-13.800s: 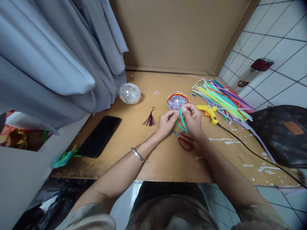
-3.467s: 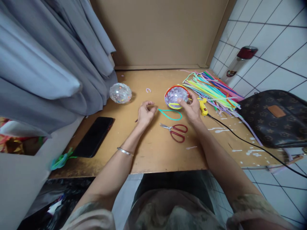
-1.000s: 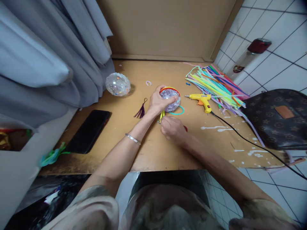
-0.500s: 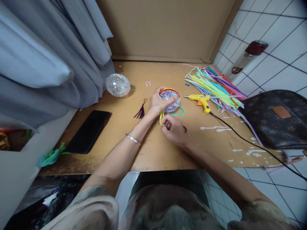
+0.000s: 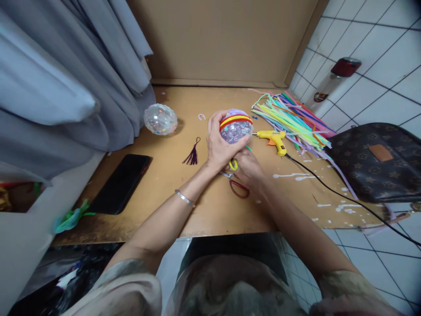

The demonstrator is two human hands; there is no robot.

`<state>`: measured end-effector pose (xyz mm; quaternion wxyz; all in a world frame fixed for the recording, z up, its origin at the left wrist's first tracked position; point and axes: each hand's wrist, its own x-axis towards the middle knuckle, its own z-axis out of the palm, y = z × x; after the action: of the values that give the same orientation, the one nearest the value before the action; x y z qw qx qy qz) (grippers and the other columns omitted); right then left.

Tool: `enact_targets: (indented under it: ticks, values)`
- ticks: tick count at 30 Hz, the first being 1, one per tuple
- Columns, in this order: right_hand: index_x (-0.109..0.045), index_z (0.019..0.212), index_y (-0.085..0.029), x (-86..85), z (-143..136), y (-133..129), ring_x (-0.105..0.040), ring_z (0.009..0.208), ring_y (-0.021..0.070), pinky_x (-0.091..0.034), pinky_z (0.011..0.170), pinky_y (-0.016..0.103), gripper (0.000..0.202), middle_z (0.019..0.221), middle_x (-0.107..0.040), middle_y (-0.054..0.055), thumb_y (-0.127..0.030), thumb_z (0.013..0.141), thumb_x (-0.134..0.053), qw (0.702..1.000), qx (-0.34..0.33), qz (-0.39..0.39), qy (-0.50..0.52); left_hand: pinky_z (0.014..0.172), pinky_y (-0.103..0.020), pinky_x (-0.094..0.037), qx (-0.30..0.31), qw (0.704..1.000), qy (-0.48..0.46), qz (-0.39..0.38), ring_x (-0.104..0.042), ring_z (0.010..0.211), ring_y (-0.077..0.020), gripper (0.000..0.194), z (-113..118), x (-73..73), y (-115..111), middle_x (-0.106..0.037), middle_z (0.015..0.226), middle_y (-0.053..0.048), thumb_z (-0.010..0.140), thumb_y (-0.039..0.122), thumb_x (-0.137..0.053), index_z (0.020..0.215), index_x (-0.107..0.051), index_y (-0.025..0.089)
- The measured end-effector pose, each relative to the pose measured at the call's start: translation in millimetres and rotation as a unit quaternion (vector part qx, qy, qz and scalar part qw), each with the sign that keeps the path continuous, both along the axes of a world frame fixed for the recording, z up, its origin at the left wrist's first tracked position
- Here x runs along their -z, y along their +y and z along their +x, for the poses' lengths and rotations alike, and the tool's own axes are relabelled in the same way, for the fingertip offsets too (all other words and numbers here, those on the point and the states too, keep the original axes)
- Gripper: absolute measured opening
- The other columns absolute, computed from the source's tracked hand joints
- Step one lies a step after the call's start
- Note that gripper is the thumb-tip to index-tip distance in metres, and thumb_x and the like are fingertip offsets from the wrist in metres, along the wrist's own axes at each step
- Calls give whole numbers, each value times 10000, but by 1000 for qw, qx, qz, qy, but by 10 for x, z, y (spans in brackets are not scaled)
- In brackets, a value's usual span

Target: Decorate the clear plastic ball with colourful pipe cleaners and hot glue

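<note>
A clear ball (image 5: pixel 235 131) with a speckled lavender inside and red and yellow pipe cleaner bands across it is gripped in my left hand (image 5: pixel 220 142), fingers behind and thumb in front. Just under it, my right hand (image 5: pixel 248 164) is closed, its fingertips partly hidden; a bent yellow pipe cleaner (image 5: pixel 233 165) sticks out of it. Red-handled scissors (image 5: pixel 239 189) lie on the table below that hand. Left of my hands are a dark purple tassel (image 5: pixel 192 153) and a small pale curved piece (image 5: pixel 201 117).
A yellow glue gun (image 5: pixel 274 139) lies right of the ball, its cord running off right. Behind it spreads a pile of pipe cleaners (image 5: pixel 289 116). A brown patterned bag (image 5: pixel 378 162), a bottle (image 5: pixel 335 81), a second clear ball (image 5: pixel 160 119) and a black phone (image 5: pixel 121 184) stand around.
The ball has tilted so its red and yellow bands now face me. My right hand has moved up under the ball, uncovering the scissors' handle.
</note>
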<state>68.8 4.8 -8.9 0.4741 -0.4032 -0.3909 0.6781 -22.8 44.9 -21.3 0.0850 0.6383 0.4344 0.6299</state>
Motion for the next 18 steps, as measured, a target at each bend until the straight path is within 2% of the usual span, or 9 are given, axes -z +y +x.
enact_targets:
  ticks: [3,8,13,16,18]
  values:
    - [-466,689,-226,-13,22,-24,-312,391,52,-239,382,175,230,451,-404,-98,-236,748,-688,1000,-1,-12,12,1158,-496,-425,0,1000,-6,19,-523,1333,-311,800,12,0,-4,-552,1390,-99,706,605,-818,1348,-464,283]
    - [-336,638,-238,-15,92,-52,-226,380,28,-191,376,155,394,451,-300,-126,-317,763,-701,996,-83,-12,34,1147,-470,-441,9,997,-77,-18,-559,1307,-289,772,3,1,41,-575,1369,-84,749,610,-786,1370,-454,292]
    - [-346,653,-246,65,69,0,-170,365,33,-134,371,180,385,458,-269,-140,-392,807,-668,998,-50,29,-27,1144,-453,-443,20,988,-137,-63,-593,1269,-280,761,-53,-6,88,-616,1319,-83,727,615,-803,1324,-489,261]
    - [-348,639,-252,144,46,26,-172,384,49,-158,397,205,410,461,-235,-135,-458,836,-643,994,-35,76,-73,1139,-451,-447,22,982,-170,-82,-604,1253,-278,771,-75,-22,99,-635,1285,-77,690,616,-827,1289,-514,245]
    - [-411,656,-246,184,56,43,-223,419,69,-200,432,220,393,482,-262,-117,-517,865,-605,983,-22,131,-125,1114,-444,-469,23,973,-208,-98,-621,1224,-272,752,-76,-25,117,-652,1247,-72,675,615,-834,1253,-536,238]
